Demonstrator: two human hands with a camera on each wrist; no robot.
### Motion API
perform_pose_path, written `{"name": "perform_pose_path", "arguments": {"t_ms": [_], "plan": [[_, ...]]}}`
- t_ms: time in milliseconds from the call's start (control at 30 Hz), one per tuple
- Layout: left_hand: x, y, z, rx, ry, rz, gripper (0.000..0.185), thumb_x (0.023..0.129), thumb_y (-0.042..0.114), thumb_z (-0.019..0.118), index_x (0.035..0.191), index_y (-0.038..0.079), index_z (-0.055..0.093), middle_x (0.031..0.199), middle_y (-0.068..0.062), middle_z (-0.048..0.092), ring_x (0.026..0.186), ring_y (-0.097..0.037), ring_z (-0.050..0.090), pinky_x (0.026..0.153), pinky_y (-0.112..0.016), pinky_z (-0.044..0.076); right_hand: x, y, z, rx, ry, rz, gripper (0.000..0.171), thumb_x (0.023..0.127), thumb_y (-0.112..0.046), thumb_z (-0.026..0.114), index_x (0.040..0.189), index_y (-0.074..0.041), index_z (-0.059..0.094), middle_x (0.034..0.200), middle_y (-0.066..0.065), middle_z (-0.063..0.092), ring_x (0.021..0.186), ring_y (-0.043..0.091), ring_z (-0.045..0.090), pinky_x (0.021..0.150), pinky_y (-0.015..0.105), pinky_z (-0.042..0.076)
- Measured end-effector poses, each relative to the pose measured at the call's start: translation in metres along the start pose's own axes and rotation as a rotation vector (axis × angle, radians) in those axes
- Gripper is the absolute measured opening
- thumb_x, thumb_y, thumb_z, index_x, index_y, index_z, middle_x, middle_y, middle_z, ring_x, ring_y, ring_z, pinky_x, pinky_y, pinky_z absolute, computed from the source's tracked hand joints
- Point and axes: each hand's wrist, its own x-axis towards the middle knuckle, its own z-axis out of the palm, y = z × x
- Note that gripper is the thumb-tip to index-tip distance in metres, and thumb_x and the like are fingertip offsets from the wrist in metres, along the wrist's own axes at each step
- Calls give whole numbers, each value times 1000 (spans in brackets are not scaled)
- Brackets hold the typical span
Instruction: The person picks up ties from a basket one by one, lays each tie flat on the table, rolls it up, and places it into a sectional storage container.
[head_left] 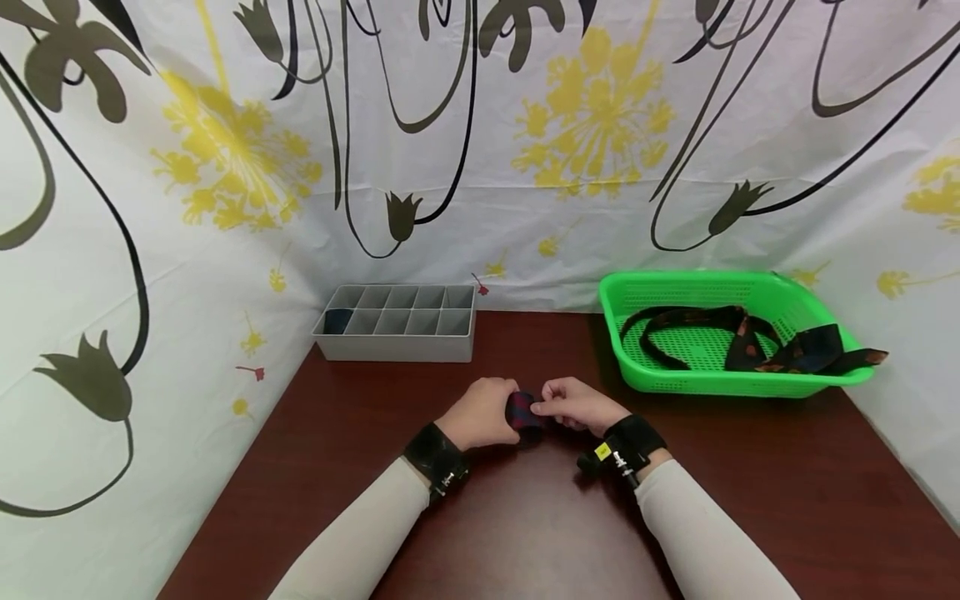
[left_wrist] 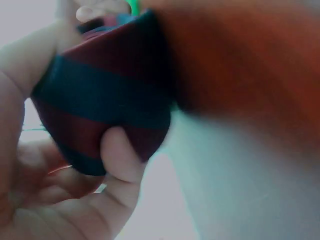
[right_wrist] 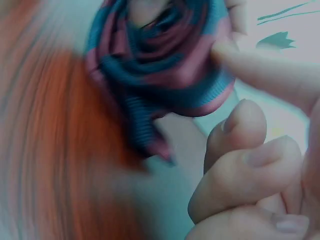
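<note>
Between both hands sits a rolled-up tie with dark red and blue stripes, just above the brown table. My left hand grips the roll from its left side, thumb pressed against the fabric. From the right, my right hand pinches the coiled end of the roll with fingertips. A grey divided organiser box stands behind the hands at the back left, with a dark item in its front left cell.
A green plastic basket at the back right holds several dark ties, one hanging over its right rim. A flower-patterned curtain closes off the back and both sides of the table.
</note>
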Motion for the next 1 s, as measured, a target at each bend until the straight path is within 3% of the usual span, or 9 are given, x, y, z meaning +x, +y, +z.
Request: {"name": "perform_pose_path", "arguments": {"t_ms": [167, 400, 500, 733, 867, 1000], "plan": [[-4, 6, -6, 53, -64, 18, 60, 69, 30, 96, 114, 13, 60, 90, 2, 65, 78, -10, 60, 69, -22, 53, 0, -4, 7, -67, -1, 13, 41, 92, -37, 83, 80, -14, 51, 61, -6, 46, 50, 10, 38, 47, 24, 31], [-7, 8, -14, -44, -75, 68, 62, 74, 23, 91, 127, 15, 58, 107, 0, 68, 90, -10, 62, 77, -21, 54, -1, -5, 10, -144, 31, 34, 43, 92, -32, 84, 73, -14, 49, 58, -5, 46, 48, 10, 38, 48, 25, 31], [-7, 8, -13, -71, -49, 86, 57, 75, 24, 90, 124, 16, 62, 109, 0, 69, 92, -11, 62, 78, -21, 54, 0, -4, 9, -157, 12, 14, 43, 92, -30, 84, 72, -14, 50, 58, -5, 47, 48, 9, 38, 48, 25, 31], [-4, 17, -4, 29, 0, 63, 43, 75, 26, 93, 107, 15, 65, 96, 1, 69, 85, -9, 61, 73, -19, 53, 2, 2, 0, -67, -103, -18, 32, 97, -22, 77, 82, -10, 53, 61, -6, 47, 50, 8, 38, 48, 23, 30], [2, 17, -2, 38, -36, 86, 44, 75, 28, 93, 107, 16, 66, 95, 4, 68, 84, -8, 61, 74, -19, 52, -1, 1, -2, -40, -113, 9, 32, 99, -29, 75, 83, -11, 54, 61, -6, 49, 50, 8, 38, 47, 23, 30], [3, 4, -7, -57, -112, 81, 63, 70, 29, 97, 123, 16, 64, 111, 3, 68, 97, -9, 61, 84, -21, 54, -2, 0, -1, -70, -77, 41, 35, 97, -32, 77, 78, -13, 55, 60, -6, 51, 48, 8, 37, 47, 23, 31]]}}
